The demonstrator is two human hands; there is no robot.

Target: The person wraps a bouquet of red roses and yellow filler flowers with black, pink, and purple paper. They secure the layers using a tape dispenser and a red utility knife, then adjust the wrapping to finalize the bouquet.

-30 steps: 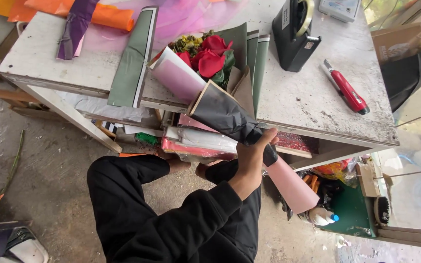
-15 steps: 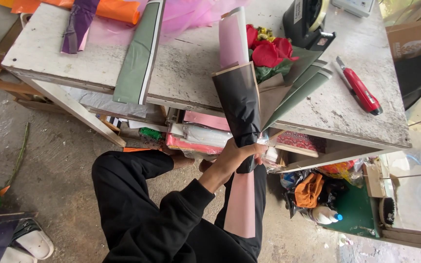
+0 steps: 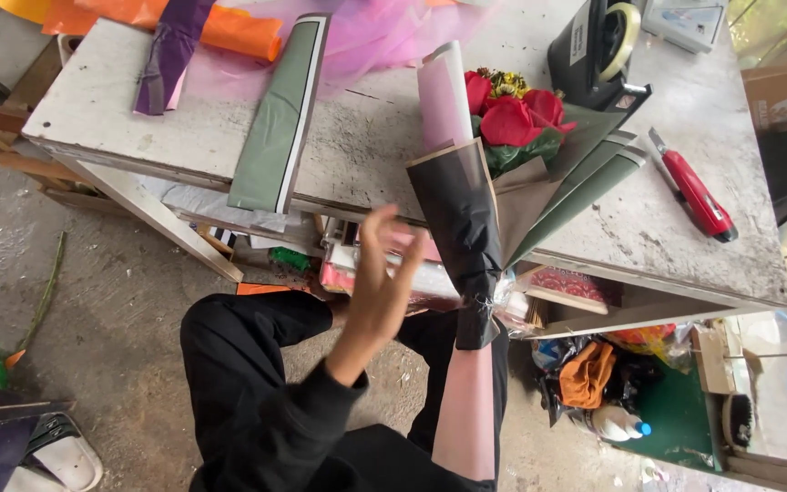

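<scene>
We hold our left hand (image 3: 380, 282) open, fingers spread, gripping nothing, just left of the black-wrapped bouquet of red roses (image 3: 489, 173). The bouquet stands upright at the near edge of the worn grey table (image 3: 685, 246). We cannot tell how our right hand grips; only its forearm shows under the wrap's tied base.

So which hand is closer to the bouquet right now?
Left. The left hand is raised open close beside the bouquet, left of its black wrap, seemingly not gripping it. The right hand is out of view.
</scene>
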